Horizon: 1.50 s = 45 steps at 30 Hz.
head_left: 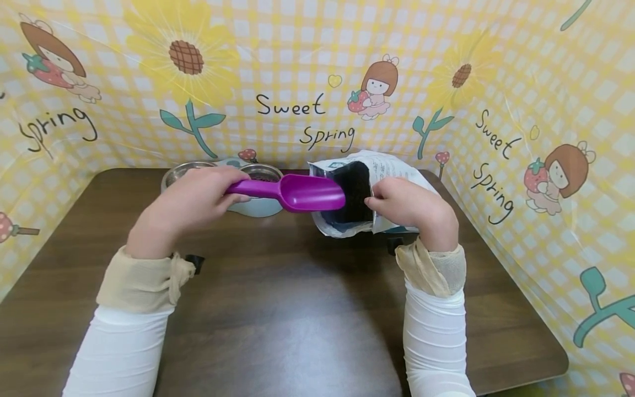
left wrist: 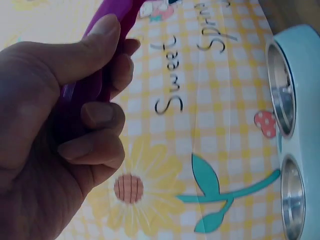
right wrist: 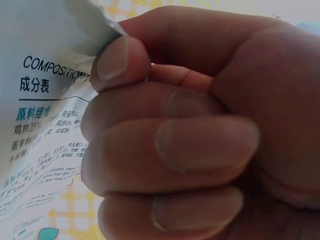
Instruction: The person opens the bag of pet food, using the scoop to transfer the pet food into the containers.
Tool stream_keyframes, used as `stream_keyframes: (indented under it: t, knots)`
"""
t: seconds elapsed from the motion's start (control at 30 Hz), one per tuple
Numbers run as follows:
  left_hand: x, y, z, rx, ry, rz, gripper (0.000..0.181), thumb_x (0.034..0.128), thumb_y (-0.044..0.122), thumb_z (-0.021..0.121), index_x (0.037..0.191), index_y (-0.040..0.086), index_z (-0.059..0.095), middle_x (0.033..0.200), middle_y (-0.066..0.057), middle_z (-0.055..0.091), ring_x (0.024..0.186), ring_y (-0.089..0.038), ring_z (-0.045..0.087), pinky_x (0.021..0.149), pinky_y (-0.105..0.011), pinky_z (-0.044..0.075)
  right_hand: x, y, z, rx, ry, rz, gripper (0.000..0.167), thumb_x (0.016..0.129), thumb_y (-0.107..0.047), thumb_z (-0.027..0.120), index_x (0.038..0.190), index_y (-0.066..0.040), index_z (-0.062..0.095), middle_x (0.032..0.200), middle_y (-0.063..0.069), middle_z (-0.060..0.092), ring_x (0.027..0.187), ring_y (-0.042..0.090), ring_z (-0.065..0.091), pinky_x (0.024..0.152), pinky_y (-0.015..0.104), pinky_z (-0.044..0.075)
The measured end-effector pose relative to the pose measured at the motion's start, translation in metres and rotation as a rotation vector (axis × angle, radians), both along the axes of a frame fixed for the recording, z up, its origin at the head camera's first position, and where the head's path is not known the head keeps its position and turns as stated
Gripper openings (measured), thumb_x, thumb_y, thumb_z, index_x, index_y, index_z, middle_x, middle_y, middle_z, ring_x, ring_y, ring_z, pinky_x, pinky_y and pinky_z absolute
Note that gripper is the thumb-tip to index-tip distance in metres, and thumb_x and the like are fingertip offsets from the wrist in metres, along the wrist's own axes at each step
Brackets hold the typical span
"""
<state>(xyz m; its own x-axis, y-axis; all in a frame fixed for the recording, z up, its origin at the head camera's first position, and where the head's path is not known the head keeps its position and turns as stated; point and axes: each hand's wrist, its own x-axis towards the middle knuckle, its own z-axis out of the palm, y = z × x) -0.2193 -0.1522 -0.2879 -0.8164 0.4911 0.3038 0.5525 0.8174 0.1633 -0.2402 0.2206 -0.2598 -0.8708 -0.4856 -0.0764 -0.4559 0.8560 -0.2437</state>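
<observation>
Head view: purple scoop (head_left: 302, 193), handle held in left grip (head_left: 190, 198), blade at mouth of printed bag (head_left: 387, 165); bag pinched by right grip (head_left: 414, 207); double-bowl feeder (head_left: 256, 208), counter's far edge, partly hidden behind left grip.

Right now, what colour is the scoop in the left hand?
The scoop is bright purple, nearly magenta; the head view shows it best.

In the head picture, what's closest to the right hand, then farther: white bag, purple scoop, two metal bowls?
From the right hand:
1. White bag: pinched by it.
2. Purple scoop: left, pointing at the bag's opening.
3. Right metal bowl: farther left, partly behind the scoop.
4. Left metal bowl: farthest left, partly behind the left hand.
</observation>
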Motion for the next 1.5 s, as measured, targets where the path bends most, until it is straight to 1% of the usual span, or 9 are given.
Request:
stream_keyframes:
  t: [0.23, 0.33, 0.43, 0.67, 0.8, 0.9, 1.03, 1.27, 1.5]
  knots:
    - [0.001, 0.028, -0.004, 0.0, 0.036, 0.001, 0.023, 0.1047, 0.02, 0.073, 0.125, 0.009, 0.074, 0.11, -0.01, 0.077, 0.09, -0.031, 0.072, 0.084, -0.056, 0.06, -0.002, 0.0, 0.0, 0.007, -0.022, -0.004, 0.042, 0.11, -0.02, 0.057, 0.069, -0.012, 0.055, 0.067, -0.004, 0.043, 0.068, 0.018, 0.05, 0.071, 0.033, 0.044]
    - [0.002, 0.039, -0.006, -0.016, 0.05, 0.013, 0.02, 0.1047, 0.02, 0.073, 0.122, 0.009, 0.074, 0.11, -0.009, 0.076, 0.089, -0.033, 0.072, 0.082, -0.057, 0.061, -0.002, 0.0, 0.001, 0.007, -0.026, -0.003, 0.041, 0.109, -0.02, 0.057, 0.069, -0.012, 0.055, 0.067, -0.003, 0.043, 0.068, 0.018, 0.05, 0.071, 0.033, 0.044]
    - [0.002, 0.049, -0.01, -0.032, 0.093, 0.025, 0.017, 0.1035, 0.018, 0.074, 0.118, 0.009, 0.075, 0.109, -0.009, 0.076, 0.089, -0.034, 0.073, 0.081, -0.056, 0.062, -0.003, 0.0, 0.001, 0.011, -0.031, -0.001, 0.041, 0.109, -0.019, 0.057, 0.069, -0.012, 0.055, 0.067, -0.003, 0.043, 0.068, 0.018, 0.05, 0.071, 0.033, 0.044]
    - [0.0, 0.078, -0.019, -0.1, 0.226, 0.054, 0.02, 0.0961, 0.009, 0.079, 0.115, 0.004, 0.075, 0.109, -0.011, 0.076, 0.097, -0.034, 0.075, 0.078, -0.052, 0.065, -0.003, 0.0, 0.001, 0.008, -0.029, 0.008, 0.043, 0.109, -0.019, 0.057, 0.067, -0.013, 0.053, 0.066, -0.004, 0.042, 0.067, 0.017, 0.048, 0.071, 0.033, 0.043]
    - [0.002, 0.092, -0.027, -0.141, 0.361, 0.065, 0.017, 0.0972, 0.005, 0.077, 0.114, 0.003, 0.075, 0.106, -0.012, 0.075, 0.089, -0.035, 0.073, 0.066, -0.049, 0.065, -0.003, 0.0, 0.001, 0.004, -0.032, 0.015, 0.043, 0.109, -0.019, 0.057, 0.067, -0.014, 0.054, 0.066, -0.005, 0.042, 0.068, 0.017, 0.048, 0.071, 0.033, 0.043]
    - [0.002, 0.102, -0.035, -0.146, 0.482, 0.072, 0.013, 0.1006, 0.0, 0.069, 0.112, 0.002, 0.074, 0.103, -0.012, 0.073, 0.082, -0.034, 0.071, 0.059, -0.047, 0.063, -0.003, 0.0, 0.003, 0.009, -0.033, 0.013, 0.043, 0.11, -0.02, 0.056, 0.067, -0.014, 0.054, 0.067, -0.004, 0.042, 0.067, 0.017, 0.049, 0.071, 0.033, 0.043]
    - [-0.002, 0.113, -0.046, -0.172, 0.609, 0.086, 0.019, 0.1027, -0.004, 0.06, 0.114, 0.002, 0.074, 0.097, -0.012, 0.069, 0.073, -0.032, 0.067, 0.052, -0.043, 0.06, -0.004, -0.001, 0.005, 0.012, -0.033, 0.008, 0.044, 0.11, -0.022, 0.056, 0.067, -0.014, 0.053, 0.066, -0.004, 0.042, 0.066, 0.017, 0.048, 0.07, 0.033, 0.042]
    - [-0.009, 0.131, -0.064, -0.209, 0.712, 0.127, 0.019, 0.1022, -0.005, 0.056, 0.097, 0.003, 0.071, 0.089, -0.01, 0.066, 0.067, -0.027, 0.065, 0.049, -0.035, 0.057, -0.004, -0.002, 0.005, 0.002, -0.045, 0.011, 0.045, 0.11, -0.022, 0.056, 0.066, -0.015, 0.049, 0.065, -0.005, 0.04, 0.064, 0.016, 0.046, 0.069, 0.033, 0.041]
    - [-0.014, 0.143, -0.078, -0.231, 0.779, 0.201, 0.023, 0.1074, 0.002, 0.054, 0.113, 0.006, 0.077, 0.091, -0.007, 0.066, 0.07, -0.023, 0.063, 0.044, -0.029, 0.051, -0.005, -0.001, 0.006, 0.012, -0.045, 0.016, 0.043, 0.11, -0.02, 0.057, 0.068, -0.013, 0.054, 0.066, -0.003, 0.042, 0.066, 0.018, 0.049, 0.07, 0.033, 0.043]
